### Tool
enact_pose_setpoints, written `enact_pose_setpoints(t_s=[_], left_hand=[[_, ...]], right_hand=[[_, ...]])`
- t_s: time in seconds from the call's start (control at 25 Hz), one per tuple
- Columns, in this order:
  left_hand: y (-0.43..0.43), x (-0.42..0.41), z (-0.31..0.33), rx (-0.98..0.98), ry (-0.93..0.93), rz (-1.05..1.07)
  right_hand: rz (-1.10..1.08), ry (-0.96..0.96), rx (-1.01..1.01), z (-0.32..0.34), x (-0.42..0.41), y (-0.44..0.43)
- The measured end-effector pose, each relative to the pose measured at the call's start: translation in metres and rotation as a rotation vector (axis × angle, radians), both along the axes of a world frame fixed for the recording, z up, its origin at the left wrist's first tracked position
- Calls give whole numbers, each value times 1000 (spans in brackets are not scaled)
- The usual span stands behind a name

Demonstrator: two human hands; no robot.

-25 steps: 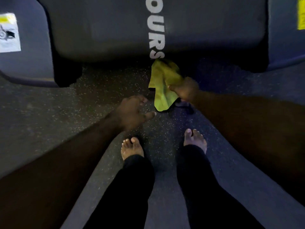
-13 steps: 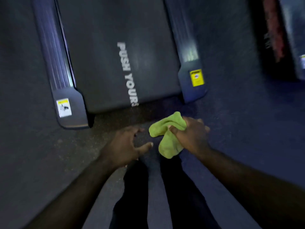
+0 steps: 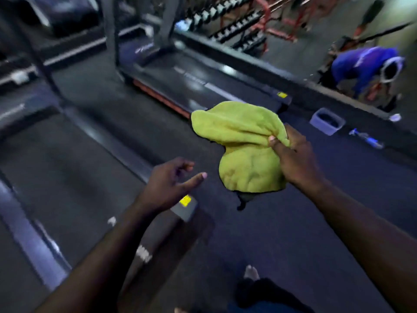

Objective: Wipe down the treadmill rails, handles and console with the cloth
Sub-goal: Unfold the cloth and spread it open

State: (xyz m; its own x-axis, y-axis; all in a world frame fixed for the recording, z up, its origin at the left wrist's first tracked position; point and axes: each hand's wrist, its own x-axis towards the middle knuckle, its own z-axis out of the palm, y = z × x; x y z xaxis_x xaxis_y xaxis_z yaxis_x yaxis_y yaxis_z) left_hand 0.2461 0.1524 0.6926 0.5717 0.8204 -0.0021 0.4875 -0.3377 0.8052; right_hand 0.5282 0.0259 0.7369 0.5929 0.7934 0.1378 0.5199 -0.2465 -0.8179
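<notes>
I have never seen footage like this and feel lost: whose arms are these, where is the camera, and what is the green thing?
No machine here: a person wears one wide-angle camera on the head, looking forward and down, so both arms are their own. The right hand grips a bunched yellow-green fluffy cloth in the air. The left hand is loose and holds nothing. At left lies a dark treadmill; a second treadmill stands beyond. On the dark gym floor at right sit a pale rectangular tub and what looks like a spray bottle. Another person in a blue top bends far right.
</notes>
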Motion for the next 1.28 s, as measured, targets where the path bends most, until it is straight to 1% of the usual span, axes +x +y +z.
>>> enact_pose_setpoints(t_s=[0.12, 0.16, 0.2, 0.24, 0.36, 0.52, 0.64, 0.76, 0.8, 0.84, 0.92, 0.96, 1.0, 1.04, 1.16, 1.24, 1.28], left_hand=[[19, 91, 46, 120, -4, -108], [20, 125, 58, 175, 10, -144], [20, 156, 67, 217, 30, -180], [21, 185, 72, 258, 41, -217], [17, 291, 83, 355, 92, -272], [19, 402, 95, 408, 106, -296], [45, 465, 95, 360, 78, -285], [92, 529, 85, 333, 76, -295], [112, 550, 79, 324, 67, -291], [129, 569, 75, 321, 52, -286], [170, 609, 67, 287, 26, -296], [192, 629, 67, 248, 23, -313], [214, 647, 69, 217, 19, -331], [234, 664, 75, 202, 8, -344], [298, 713, 102, 171, -49, -321], [329, 739, 120, 159, 1, -367], [345, 754, 124, 199, 47, -379]], right_hand=[[-144, 489, 175, 36, 78, -19], [-156, 582, 195, 43, 104, -26], [-170, 578, 179, 43, 128, -31], [-198, 525, 145, 40, 152, -35], [-241, 221, 28, 49, 237, -47], [-199, 24, 44, 83, 338, -45], [-193, 14, 41, 92, 407, -19], [-174, 129, 7, 83, 469, 32], [-157, 199, 17, 78, 488, 56], [-143, 321, 58, 73, 504, 79], [-185, 678, 154, 64, 540, 137], [-229, 857, 159, 63, 560, 170], [-254, 985, 129, 66, 579, 203], [-255, 1055, 94, 71, 597, 233], [-168, 1136, 42, 86, 652, 315], [-104, 1212, 76, 90, 681, 361], [-80, 1246, 96, 92, 699, 386]])
